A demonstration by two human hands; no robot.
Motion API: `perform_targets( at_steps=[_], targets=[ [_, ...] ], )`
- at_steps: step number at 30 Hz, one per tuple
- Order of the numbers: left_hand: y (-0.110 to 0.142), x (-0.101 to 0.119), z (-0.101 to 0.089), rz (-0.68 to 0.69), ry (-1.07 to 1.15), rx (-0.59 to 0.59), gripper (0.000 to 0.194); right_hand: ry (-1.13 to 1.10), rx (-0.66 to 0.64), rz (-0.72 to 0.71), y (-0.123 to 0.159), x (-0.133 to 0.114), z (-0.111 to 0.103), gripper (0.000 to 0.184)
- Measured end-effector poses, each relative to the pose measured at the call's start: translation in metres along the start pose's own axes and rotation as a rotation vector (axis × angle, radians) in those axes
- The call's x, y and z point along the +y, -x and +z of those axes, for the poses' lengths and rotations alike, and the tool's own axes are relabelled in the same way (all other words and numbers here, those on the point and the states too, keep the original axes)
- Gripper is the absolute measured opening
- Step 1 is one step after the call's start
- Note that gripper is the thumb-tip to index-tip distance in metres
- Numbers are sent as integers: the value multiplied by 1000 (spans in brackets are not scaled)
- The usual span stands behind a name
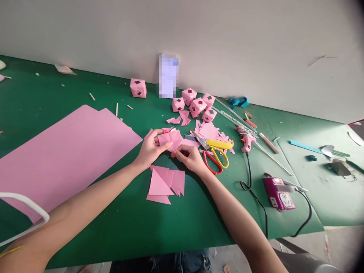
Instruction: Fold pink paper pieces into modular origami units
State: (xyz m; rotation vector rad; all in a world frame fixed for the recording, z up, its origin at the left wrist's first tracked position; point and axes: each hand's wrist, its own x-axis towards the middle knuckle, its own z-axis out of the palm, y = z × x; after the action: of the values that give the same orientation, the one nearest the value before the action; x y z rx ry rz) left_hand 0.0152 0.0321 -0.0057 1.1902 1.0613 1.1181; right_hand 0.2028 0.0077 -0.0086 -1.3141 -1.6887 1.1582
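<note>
Between my two hands is a small piece of folded pink paper (174,138), held above the green table. My left hand (151,148) grips it from the left, thumb on the near face. Fingers of my right hand (190,157) pinch its lower right corner. Just below lie cut pink paper pieces (162,186), squares and triangles overlapping. Beyond my hands are pink scraps (209,131). Scissors (214,155) with red and yellow handles rest right of my right hand, a yellow cutter knife (219,144) across them.
Large pink sheets (65,155) cover the left side. Folded pink paper boxes (197,107) stand at the back near a phone (168,76) leaning on the wall. At right are a glue gun (247,139), clear glue sticks (274,159) and a purple power socket (280,193) with a black cord.
</note>
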Motion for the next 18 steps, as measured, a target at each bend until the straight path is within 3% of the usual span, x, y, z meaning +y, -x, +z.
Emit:
perform_targets(
  at_steps=[10, 13, 18],
  targets=[
    [2, 4, 3, -9, 69, -12, 46, 135, 25, -38, -1, -3, 6, 47],
    [2, 3, 2, -12, 48, -19, 49, -27, 80, 1, -2, -3, 4, 53],
    [2, 1, 1, -20, 13, -78, 51, -293, 251, 56, -3, 1, -1, 47]
  ],
)
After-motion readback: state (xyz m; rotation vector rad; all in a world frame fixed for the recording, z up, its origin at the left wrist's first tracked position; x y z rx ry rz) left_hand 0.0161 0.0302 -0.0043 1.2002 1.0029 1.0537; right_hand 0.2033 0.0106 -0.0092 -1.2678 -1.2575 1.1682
